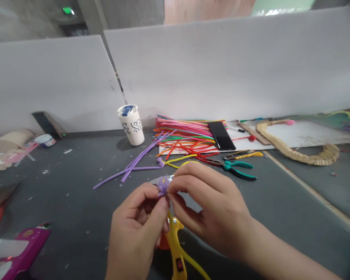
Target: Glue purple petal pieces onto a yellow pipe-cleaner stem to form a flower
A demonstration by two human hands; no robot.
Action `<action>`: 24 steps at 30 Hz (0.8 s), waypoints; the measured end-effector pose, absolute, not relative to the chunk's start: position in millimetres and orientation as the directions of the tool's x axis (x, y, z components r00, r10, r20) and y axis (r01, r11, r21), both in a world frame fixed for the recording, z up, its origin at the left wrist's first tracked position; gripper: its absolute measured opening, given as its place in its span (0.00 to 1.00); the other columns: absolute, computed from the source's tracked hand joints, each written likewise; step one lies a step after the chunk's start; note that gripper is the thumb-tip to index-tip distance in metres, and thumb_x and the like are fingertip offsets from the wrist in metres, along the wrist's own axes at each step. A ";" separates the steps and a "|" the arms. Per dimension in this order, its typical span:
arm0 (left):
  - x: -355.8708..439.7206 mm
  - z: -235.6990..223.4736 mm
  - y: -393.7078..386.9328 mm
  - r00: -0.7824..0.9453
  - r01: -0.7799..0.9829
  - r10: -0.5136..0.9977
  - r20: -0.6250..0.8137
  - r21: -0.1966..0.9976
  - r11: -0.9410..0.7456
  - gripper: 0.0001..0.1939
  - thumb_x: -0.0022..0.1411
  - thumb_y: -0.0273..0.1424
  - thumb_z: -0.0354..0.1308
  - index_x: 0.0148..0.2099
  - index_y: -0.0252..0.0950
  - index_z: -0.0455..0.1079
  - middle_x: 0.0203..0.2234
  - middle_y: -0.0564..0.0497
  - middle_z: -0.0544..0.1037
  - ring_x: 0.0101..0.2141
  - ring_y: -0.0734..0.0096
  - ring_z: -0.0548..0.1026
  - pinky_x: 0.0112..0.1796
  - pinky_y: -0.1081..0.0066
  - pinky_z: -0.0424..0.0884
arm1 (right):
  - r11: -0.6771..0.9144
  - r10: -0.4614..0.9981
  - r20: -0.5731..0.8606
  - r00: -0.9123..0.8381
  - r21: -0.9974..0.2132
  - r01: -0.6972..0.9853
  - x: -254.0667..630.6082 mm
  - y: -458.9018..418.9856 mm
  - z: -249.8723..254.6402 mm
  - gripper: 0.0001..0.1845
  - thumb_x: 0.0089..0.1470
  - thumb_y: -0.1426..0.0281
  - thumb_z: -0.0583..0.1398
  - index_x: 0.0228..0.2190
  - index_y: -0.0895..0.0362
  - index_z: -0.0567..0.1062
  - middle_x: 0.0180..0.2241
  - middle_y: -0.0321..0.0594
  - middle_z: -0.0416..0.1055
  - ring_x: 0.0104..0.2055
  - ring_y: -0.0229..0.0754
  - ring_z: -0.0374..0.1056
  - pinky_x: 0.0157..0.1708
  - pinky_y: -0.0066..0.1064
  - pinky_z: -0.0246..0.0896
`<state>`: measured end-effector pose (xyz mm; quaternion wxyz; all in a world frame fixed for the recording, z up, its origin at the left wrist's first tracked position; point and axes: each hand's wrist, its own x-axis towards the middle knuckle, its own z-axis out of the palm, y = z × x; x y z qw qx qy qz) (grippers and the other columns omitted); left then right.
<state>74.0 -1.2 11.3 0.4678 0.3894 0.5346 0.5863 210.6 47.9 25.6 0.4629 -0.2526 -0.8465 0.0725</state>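
Because fingertips cover its base and right edge, I get only part of the purple flower [163,186], which is up between the two hands over the bench [76,167]. What I can see is a small, fuzzy tuft of lilac loops with yellow at the centre, a little blurred.

Left of and below the flower, the left hand [137,229] has its thumb and forefinger pinched on the base; its other fingers are curled and mostly hidden. On the right side, the right hand [212,206] has thumb and forefinger tips against the edge; I can't tell whether they grip a petal or only touch it.

A yellow stem [189,258] runs down from below the flower, its upper end covered by fingers and its lower end cut off by my view. Behind it, a yellow tool [177,274] with a red switch is also cut off, its upper part obscured by the hands. I can't make out the grey piece [154,181] just behind the flower.

Beyond the flower are loose purple strips [131,167]; beyond and to its right, green-handled pliers [240,169].
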 end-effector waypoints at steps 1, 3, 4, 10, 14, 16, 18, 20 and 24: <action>74.4 11.9 -1.3 -0.269 -0.101 0.963 -0.014 0.995 -0.014 0.04 0.53 0.28 0.65 0.27 0.39 0.74 0.15 0.59 0.70 0.15 0.80 0.65 0.14 0.83 0.60 | 0.865 0.485 0.755 -0.441 -0.340 0.370 210.1 47.3 25.4 0.11 0.59 0.79 0.56 0.27 0.62 0.75 0.27 0.45 0.71 0.29 0.40 0.65 0.29 0.31 0.64; 75.4 13.0 -1.0 -0.300 -0.035 0.953 0.051 0.997 -0.064 0.05 0.52 0.25 0.65 0.26 0.39 0.74 0.17 0.59 0.71 0.16 0.80 0.65 0.15 0.82 0.59 | 0.874 0.456 0.774 -0.440 -0.295 0.387 209.6 46.7 24.5 0.11 0.59 0.79 0.55 0.26 0.62 0.74 0.28 0.45 0.72 0.29 0.40 0.66 0.29 0.31 0.65; 76.0 13.4 -0.9 -0.309 -0.005 0.948 0.076 0.997 -0.082 0.06 0.52 0.25 0.64 0.25 0.40 0.73 0.18 0.59 0.71 0.16 0.80 0.64 0.15 0.81 0.59 | 0.877 0.442 0.780 -0.442 -0.273 0.395 209.6 46.7 24.0 0.12 0.59 0.80 0.55 0.26 0.62 0.74 0.28 0.45 0.72 0.29 0.40 0.66 0.29 0.31 0.65; 79.8 15.3 -1.9 -0.363 0.122 0.920 0.148 0.986 -0.111 0.07 0.53 0.26 0.63 0.24 0.40 0.72 0.18 0.59 0.70 0.15 0.79 0.62 0.15 0.78 0.57 | 0.877 0.420 0.775 -0.473 -0.214 0.429 210.8 48.4 22.5 0.13 0.61 0.78 0.54 0.27 0.60 0.74 0.27 0.43 0.72 0.28 0.39 0.65 0.29 0.30 0.64; 80.1 14.8 -2.5 -0.361 0.142 0.922 0.141 0.985 -0.096 0.07 0.53 0.26 0.62 0.24 0.40 0.72 0.18 0.58 0.70 0.16 0.79 0.62 0.16 0.78 0.57 | 0.876 0.422 0.776 -0.469 -0.216 0.430 209.7 48.0 21.7 0.13 0.61 0.78 0.53 0.27 0.59 0.74 0.28 0.42 0.72 0.28 0.39 0.65 0.29 0.29 0.64; 79.9 14.4 -2.5 -0.362 0.148 0.921 0.147 0.984 -0.099 0.07 0.53 0.27 0.62 0.24 0.40 0.72 0.18 0.58 0.70 0.16 0.78 0.62 0.16 0.77 0.57 | 0.875 0.423 0.774 -0.470 -0.216 0.432 209.2 47.9 21.9 0.14 0.61 0.78 0.53 0.27 0.59 0.74 0.28 0.42 0.72 0.28 0.39 0.65 0.29 0.29 0.64; 79.8 14.2 -2.3 -0.368 0.151 0.917 0.153 0.983 -0.103 0.07 0.53 0.27 0.62 0.24 0.40 0.72 0.19 0.58 0.71 0.16 0.79 0.62 0.17 0.77 0.56 | 0.874 0.426 0.772 -0.471 -0.217 0.434 209.2 48.2 22.4 0.14 0.61 0.78 0.53 0.27 0.59 0.74 0.27 0.43 0.72 0.28 0.39 0.65 0.28 0.30 0.64; 80.0 14.1 -2.0 -0.367 0.148 0.918 0.152 0.984 -0.104 0.07 0.53 0.27 0.63 0.24 0.40 0.72 0.19 0.58 0.71 0.16 0.79 0.61 0.17 0.77 0.56 | 0.877 0.423 0.774 -0.471 -0.220 0.427 209.7 48.7 22.8 0.13 0.61 0.78 0.53 0.27 0.60 0.74 0.27 0.43 0.72 0.28 0.40 0.65 0.28 0.30 0.64; 81.0 14.7 -1.3 -0.372 0.118 0.915 0.155 0.986 -0.119 0.07 0.53 0.26 0.63 0.24 0.40 0.73 0.19 0.58 0.71 0.17 0.78 0.62 0.18 0.77 0.57 | 0.879 0.424 0.776 -0.467 -0.228 0.419 211.0 49.1 22.0 0.13 0.61 0.78 0.53 0.28 0.61 0.74 0.28 0.44 0.73 0.29 0.40 0.66 0.29 0.31 0.65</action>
